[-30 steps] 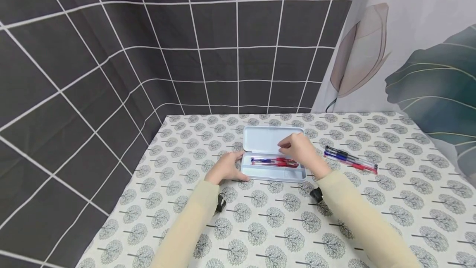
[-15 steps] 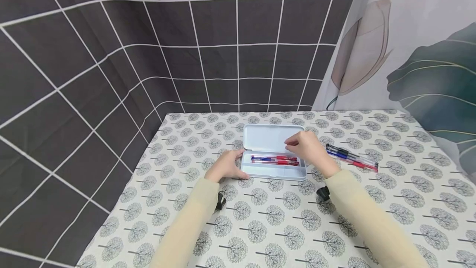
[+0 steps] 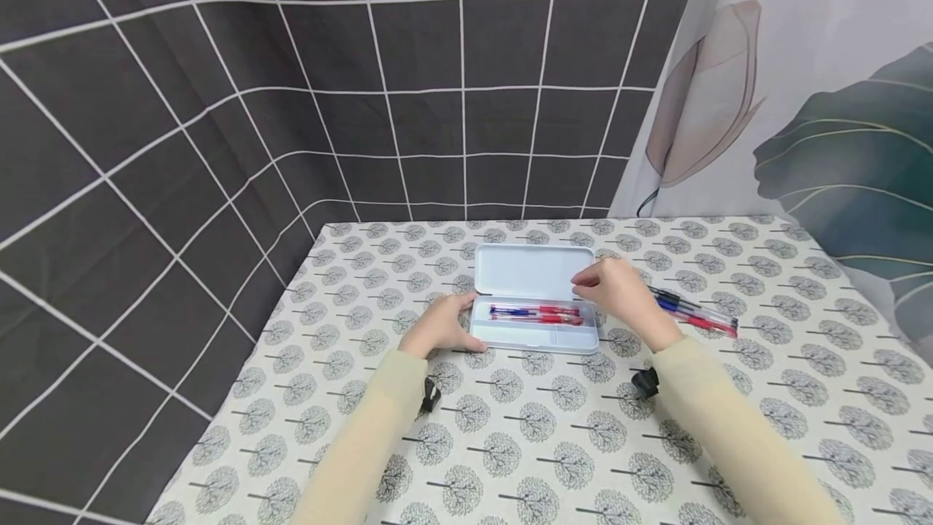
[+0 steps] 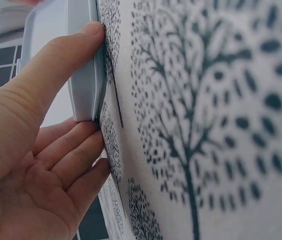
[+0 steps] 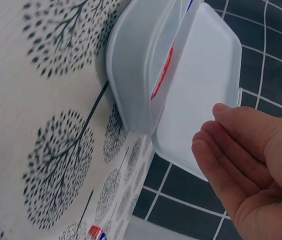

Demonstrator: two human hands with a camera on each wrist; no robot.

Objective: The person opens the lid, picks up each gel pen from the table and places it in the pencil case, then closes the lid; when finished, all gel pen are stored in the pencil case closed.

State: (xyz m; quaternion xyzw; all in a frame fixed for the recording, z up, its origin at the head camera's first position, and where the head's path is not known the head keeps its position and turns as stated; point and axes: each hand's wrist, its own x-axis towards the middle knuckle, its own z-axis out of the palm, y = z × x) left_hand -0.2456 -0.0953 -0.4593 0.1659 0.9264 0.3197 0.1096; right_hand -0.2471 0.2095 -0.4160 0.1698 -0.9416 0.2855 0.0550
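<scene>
A light blue pencil case point(image 3: 513, 335) lies on the patterned cloth, its lid point(image 3: 521, 268) swung back. Red and blue pens point(image 3: 554, 317) rest side by side in its rear compartment. My left hand point(image 3: 441, 327) grips the case's left end, thumb along the front side and fingers round the corner; the left wrist view shows the thumb point(image 4: 61, 60) pressed against the wall. Above the case's right end, my right hand point(image 3: 619, 294) holds nothing, its fingers point(image 5: 221, 165) loosely bent in the right wrist view. Black, blue and red pens point(image 3: 710, 319) lie on the cloth beyond it.
The table point(image 3: 539, 444) wears a white cloth printed with grey trees. Behind it hangs a dark curtain point(image 3: 503, 124) with a white grid. A pale curtain with leaf shapes point(image 3: 860, 152) hangs at the right.
My right hand has moved rightward from over the pens in the case, and now overlaps the left end of the pens on the cloth. My left hand stays at the case.
</scene>
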